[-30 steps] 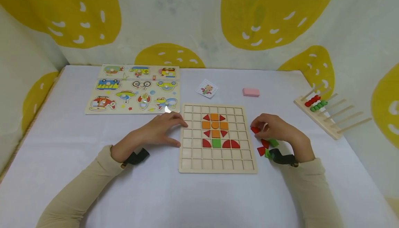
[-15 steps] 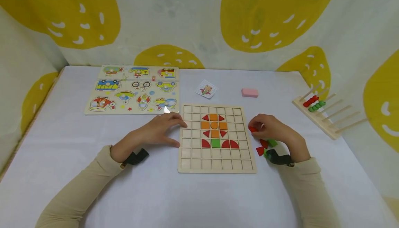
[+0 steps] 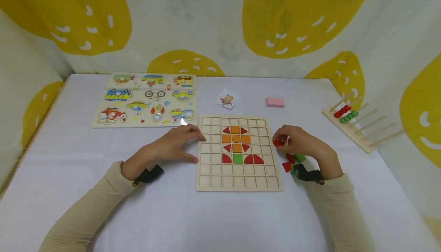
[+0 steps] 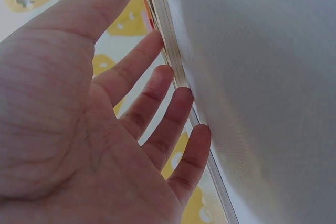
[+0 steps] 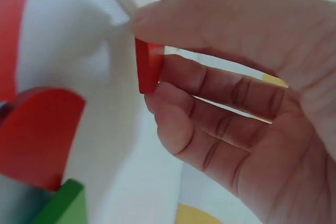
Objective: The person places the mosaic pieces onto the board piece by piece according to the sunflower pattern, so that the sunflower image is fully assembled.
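A square wooden grid board (image 3: 210, 171) bears orange squares, an orange disc (image 3: 236, 139), small red triangles, red quarter-circles (image 3: 258, 159) and a green square (image 3: 237, 158). My left hand (image 3: 177, 143) touches the board's left edge with thumb and fingertips spread; in the left wrist view its fingers (image 4: 181, 108) lie nearly straight along that edge. Just off the board's right edge, my right hand (image 3: 298, 141) pinches a red wooden piece (image 5: 149, 66) between thumb and fingers, the piece seen mostly edge-on. Loose red pieces (image 3: 286, 166) and green pieces (image 3: 300, 158) lie under and beside that hand.
Behind the board lie a small pattern card (image 3: 227, 99) and a pink block (image 3: 275, 102). A vehicle peg puzzle (image 3: 138, 120) occupies the back left. At the right stands a wooden rack with pegs (image 3: 351, 131) and red and green beads. A patterned curtain (image 3: 206, 22) hangs behind.
My right hand has shifted slightly left, bringing the red piece nearer the board's right edge. My left hand stays at the left edge, and the pieces on the board are unchanged.
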`<state>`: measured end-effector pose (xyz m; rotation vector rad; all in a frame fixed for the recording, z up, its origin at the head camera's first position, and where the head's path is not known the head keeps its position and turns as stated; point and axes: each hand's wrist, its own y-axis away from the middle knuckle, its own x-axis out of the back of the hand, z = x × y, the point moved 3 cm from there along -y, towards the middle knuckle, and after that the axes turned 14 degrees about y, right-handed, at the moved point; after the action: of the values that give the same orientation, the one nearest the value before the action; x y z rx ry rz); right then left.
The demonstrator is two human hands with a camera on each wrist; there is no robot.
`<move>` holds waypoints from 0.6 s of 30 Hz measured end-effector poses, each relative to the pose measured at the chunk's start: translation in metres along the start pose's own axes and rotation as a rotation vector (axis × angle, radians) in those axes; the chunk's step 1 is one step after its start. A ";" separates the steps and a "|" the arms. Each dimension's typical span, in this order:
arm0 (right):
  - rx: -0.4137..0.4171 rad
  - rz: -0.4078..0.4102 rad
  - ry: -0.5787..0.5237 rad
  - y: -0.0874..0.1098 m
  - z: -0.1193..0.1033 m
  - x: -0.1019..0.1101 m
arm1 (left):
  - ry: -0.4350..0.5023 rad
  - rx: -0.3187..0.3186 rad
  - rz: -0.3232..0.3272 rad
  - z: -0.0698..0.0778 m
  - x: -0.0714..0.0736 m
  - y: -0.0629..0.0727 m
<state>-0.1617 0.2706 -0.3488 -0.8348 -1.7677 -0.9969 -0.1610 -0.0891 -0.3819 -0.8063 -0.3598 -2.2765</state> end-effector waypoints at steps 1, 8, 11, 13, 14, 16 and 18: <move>0.009 0.006 -0.002 0.000 -0.002 0.001 | -0.001 0.001 0.000 0.000 0.000 0.000; 0.099 -0.002 -0.013 -0.006 -0.021 0.001 | 0.008 0.005 -0.002 -0.001 0.000 0.001; 0.126 -0.018 -0.013 -0.008 -0.030 0.001 | 0.005 0.003 -0.001 0.000 0.000 0.000; 0.139 -0.024 -0.010 -0.011 -0.036 0.002 | 0.002 0.002 0.002 0.000 0.001 0.000; 0.149 -0.028 -0.007 -0.012 -0.039 0.002 | 0.001 0.003 0.003 0.000 0.001 0.001; 0.172 -0.033 0.001 -0.016 -0.046 0.002 | 0.000 0.006 0.001 -0.001 0.001 0.000; 0.199 -0.039 0.006 -0.018 -0.053 0.002 | 0.005 0.016 -0.004 -0.001 0.000 0.001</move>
<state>-0.1577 0.2152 -0.3381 -0.6744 -1.8493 -0.8310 -0.1612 -0.0901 -0.3822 -0.7918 -0.3770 -2.2761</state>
